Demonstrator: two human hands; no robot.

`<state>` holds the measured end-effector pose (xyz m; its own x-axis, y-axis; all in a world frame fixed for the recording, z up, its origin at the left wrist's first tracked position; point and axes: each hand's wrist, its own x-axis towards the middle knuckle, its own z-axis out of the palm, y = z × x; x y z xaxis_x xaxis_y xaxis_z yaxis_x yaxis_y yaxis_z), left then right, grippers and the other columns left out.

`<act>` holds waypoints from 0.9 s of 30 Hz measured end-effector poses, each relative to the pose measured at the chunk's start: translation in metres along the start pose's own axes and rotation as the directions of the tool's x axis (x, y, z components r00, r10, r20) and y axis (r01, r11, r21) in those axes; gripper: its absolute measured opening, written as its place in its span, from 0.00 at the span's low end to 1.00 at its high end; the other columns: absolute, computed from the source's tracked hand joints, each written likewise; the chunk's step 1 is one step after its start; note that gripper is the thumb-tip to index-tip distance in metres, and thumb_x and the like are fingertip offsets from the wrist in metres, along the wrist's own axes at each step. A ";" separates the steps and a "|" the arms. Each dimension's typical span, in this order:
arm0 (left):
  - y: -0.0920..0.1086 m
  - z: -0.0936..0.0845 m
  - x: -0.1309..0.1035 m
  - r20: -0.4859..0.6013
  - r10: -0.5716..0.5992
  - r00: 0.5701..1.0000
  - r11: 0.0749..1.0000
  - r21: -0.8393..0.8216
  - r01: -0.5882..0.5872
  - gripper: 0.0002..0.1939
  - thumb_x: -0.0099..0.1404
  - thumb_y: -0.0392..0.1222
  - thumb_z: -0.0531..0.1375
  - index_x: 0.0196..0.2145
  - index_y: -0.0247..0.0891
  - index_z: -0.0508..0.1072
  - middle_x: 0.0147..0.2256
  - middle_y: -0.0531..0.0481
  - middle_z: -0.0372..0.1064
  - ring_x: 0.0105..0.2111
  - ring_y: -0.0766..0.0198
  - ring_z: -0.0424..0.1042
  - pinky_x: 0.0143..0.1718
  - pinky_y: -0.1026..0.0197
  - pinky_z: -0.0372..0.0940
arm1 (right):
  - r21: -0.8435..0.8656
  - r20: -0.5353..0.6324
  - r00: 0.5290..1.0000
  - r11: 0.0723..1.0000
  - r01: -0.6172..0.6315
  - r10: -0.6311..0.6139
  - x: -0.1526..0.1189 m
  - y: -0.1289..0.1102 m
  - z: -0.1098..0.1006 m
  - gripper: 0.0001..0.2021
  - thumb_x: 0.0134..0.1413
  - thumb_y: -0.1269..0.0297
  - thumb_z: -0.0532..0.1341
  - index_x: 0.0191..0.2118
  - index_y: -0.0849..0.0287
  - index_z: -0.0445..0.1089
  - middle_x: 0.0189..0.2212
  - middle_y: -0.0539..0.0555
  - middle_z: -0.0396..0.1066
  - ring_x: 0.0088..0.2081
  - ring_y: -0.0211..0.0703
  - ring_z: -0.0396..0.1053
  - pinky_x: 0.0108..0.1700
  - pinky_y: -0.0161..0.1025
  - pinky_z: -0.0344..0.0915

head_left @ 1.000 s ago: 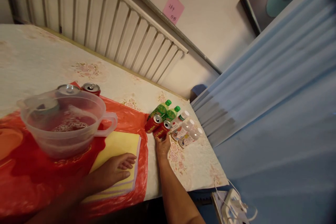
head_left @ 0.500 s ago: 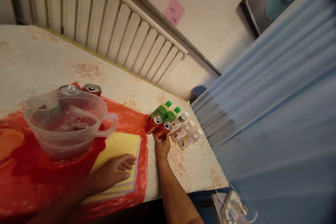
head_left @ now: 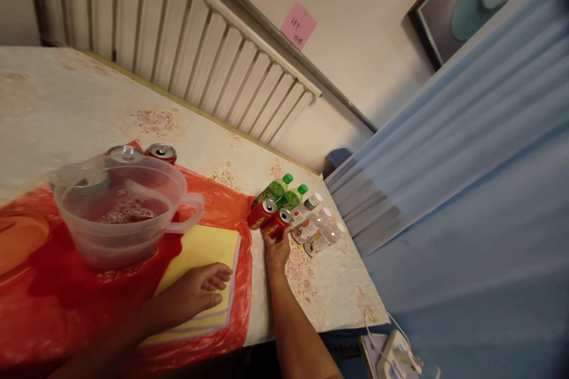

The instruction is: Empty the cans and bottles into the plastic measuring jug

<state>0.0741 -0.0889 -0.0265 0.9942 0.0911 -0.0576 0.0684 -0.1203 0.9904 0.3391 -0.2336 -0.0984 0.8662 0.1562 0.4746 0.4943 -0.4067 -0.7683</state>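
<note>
My right hand (head_left: 277,253) has its fingers around the lower part of a red drink can (head_left: 276,225), which stands on the table. A second red can (head_left: 262,213) is right beside it on the left, and both tops are opened. My left hand (head_left: 205,285) hovers over or rests on a stack of yellow cloths (head_left: 195,249), its fingers loosely bent and holding nothing. Left of that stands a clear plastic measuring jug (head_left: 120,213) with a dark, foamy liquid inside. Two more cans show behind the jug, one of them a red can (head_left: 162,153).
Green-capped bottles (head_left: 276,189) and several clear, white-capped bottles (head_left: 317,237) stand around the cans. A red plastic sheet (head_left: 89,314) covers part of the flowered tablecloth (head_left: 53,89), with an orange lid (head_left: 22,237) on it. A power strip (head_left: 395,355) hangs low beside the blue curtain (head_left: 444,219).
The view has shifted slightly, so everything sits a little further right and lower. Both hands keep their places, the right one still at the same can.
</note>
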 end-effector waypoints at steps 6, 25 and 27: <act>-0.006 0.001 0.001 -0.013 0.013 1.000 1.000 -0.018 -0.013 0.23 0.56 0.44 0.59 0.49 0.38 0.71 0.45 0.44 0.75 0.46 0.52 0.73 0.53 0.51 0.67 | -0.009 -0.005 0.999 0.999 -0.035 0.035 -0.001 -0.006 -0.002 0.22 0.44 0.59 0.66 0.48 0.57 0.72 0.40 0.56 0.79 0.42 0.50 0.73 0.40 0.40 0.68; 0.006 0.003 -0.017 -0.045 0.050 0.998 0.991 -0.125 -0.055 0.05 0.53 0.38 0.55 0.31 0.39 0.67 0.27 0.55 0.67 0.29 0.64 0.70 0.31 0.64 0.63 | 0.334 0.101 0.993 0.938 -0.092 0.062 -0.022 -0.107 -0.027 0.21 0.53 0.50 0.63 0.46 0.60 0.69 0.34 0.54 0.74 0.30 0.43 0.72 0.36 0.39 0.70; 0.004 0.003 -0.019 -0.035 0.028 0.999 0.985 -0.170 -0.034 0.05 0.52 0.37 0.54 0.29 0.39 0.66 0.25 0.56 0.65 0.26 0.65 0.68 0.28 0.65 0.61 | 0.378 0.237 0.971 0.921 -0.090 -0.002 -0.002 -0.142 -0.009 0.20 0.53 0.51 0.63 0.46 0.60 0.69 0.28 0.51 0.73 0.26 0.41 0.71 0.31 0.38 0.69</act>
<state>0.0561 -0.0944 -0.0219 0.9922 0.1219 -0.0251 0.0195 0.0470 0.9987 0.2667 -0.1841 0.0134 0.8577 0.3663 0.3607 0.4048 -0.0485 -0.9131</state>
